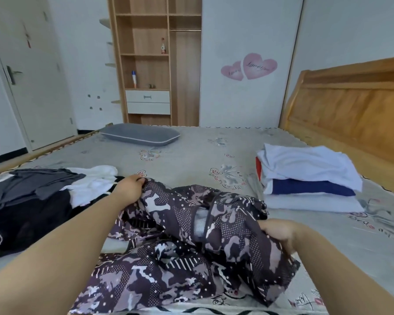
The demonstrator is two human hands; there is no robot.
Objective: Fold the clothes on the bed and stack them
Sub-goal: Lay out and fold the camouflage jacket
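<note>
A dark purple patterned garment [180,251] lies crumpled across the near middle of the bed [191,155]. My left hand [130,187] grips its far left edge. My right hand [280,233] grips its right side, fingers curled into the cloth. To the right stands a stack of folded clothes [309,180], white on top, then blue, then white, with a red edge showing. A heap of unfolded clothes [39,201] in grey, white and black lies to the left.
A grey pillow [141,134] lies at the bed's far side. The wooden headboard [350,110] rises at the right. A wooden shelf unit [150,64] and a white door [21,76] stand beyond the bed.
</note>
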